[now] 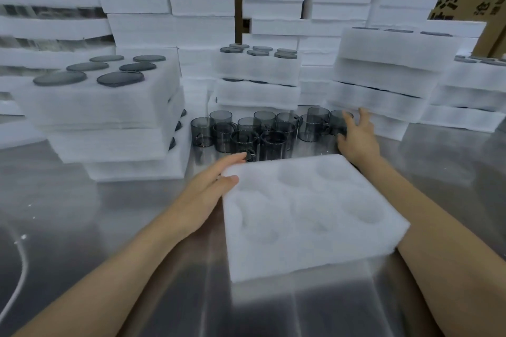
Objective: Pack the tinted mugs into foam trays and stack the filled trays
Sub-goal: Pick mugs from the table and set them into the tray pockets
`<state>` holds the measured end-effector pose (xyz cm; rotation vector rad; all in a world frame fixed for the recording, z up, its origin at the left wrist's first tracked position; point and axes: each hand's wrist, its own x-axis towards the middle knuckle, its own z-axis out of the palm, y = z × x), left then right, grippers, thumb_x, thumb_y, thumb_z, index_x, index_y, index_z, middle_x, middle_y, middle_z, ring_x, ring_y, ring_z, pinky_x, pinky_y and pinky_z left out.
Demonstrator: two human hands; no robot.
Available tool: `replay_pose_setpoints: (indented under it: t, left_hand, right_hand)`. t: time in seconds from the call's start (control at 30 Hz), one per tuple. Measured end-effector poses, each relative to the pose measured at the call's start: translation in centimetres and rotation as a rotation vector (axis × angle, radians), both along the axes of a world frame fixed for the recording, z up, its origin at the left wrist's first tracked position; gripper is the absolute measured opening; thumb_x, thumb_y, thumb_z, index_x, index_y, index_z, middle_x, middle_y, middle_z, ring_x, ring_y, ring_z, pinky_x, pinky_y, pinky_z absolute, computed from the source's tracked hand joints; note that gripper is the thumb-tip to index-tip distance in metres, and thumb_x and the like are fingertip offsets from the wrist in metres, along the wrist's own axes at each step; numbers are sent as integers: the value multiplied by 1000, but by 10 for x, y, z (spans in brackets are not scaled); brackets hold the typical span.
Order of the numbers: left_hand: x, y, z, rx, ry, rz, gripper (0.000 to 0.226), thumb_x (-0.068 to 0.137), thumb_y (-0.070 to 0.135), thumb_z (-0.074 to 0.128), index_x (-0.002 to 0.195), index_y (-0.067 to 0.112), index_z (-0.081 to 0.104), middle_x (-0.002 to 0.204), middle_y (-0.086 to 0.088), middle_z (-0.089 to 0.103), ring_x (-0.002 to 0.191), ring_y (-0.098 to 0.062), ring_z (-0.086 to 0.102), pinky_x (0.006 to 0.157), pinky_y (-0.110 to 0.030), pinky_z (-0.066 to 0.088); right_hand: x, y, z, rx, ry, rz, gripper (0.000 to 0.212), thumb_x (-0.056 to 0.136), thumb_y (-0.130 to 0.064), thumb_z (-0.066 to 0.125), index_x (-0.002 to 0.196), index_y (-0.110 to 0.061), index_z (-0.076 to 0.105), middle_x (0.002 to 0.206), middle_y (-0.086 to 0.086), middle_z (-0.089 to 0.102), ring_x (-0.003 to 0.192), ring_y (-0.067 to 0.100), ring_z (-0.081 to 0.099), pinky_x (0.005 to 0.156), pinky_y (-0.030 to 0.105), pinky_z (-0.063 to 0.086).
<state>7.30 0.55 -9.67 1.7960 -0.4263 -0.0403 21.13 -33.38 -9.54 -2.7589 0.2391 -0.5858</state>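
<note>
Touching the foam tray (315,254) with straight left fingers (235,157), right fingers (348,118) spread open by the mugs (223,137).

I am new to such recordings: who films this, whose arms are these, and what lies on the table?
There is no machine here. A person wears a camera on the head, so you look down at their own two arms. On the metal table lies an empty foam tray with six hollows. The left hand rests on its far left corner. The right hand, fingers spread, reaches to the dark glass mugs behind it and holds nothing. Stacks of filled trays stand around.
</note>
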Motion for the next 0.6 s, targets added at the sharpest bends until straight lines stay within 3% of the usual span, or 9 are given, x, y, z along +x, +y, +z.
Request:
replay_pose_setpoints:
  t: [0.07,0.17,0.4,0.5,0.57,0.6]
  left_hand:
    - [1,1,-1,-7,-17,1,47,84,34,49,130,44,51,132,23,56,115,-4,57,103,-29,41]
    - [4,2,-1,-16,-55,48,41,95,23,57,131,42,48,131,17,56,118,-8,56,105,-32,42]
    - [6,5,2,8,-74,150,38,91,40,61,128,35,55,125,16,60,118,5,52,102,-20,39]
    - [3,6,4,-7,-36,133,34,92,41,59,125,32,59,124,12,62,116,0,56,98,-20,43]
    - [1,5,5,-18,-12,115,31,94,38,57,124,32,58,124,10,61,113,0,57,92,-17,44]
    - [-1,4,5,-11,-10,105,31,94,37,57,125,32,57,123,12,60,111,5,56,87,-12,44]
  right_hand:
    - [2,-1,-1,27,-7,14,49,96,-20,52,141,-11,36,156,16,12,134,40,32,100,49,41]
    - [-7,2,-2,127,-100,36,32,95,-16,55,123,-1,47,144,16,30,107,40,54,90,42,46]
    - [-63,18,-1,433,-326,-2,24,89,-12,63,108,2,58,122,20,50,94,24,53,79,17,36]
    - [-96,30,2,877,-443,39,13,89,-14,66,95,-6,58,109,17,60,94,25,60,83,31,51]
    - [-119,39,16,1181,-484,132,10,90,-11,66,85,-10,57,92,9,64,85,23,64,75,29,57]
    - [-127,43,27,1232,-501,170,12,91,-11,65,82,-12,57,85,5,65,82,21,66,73,26,58]
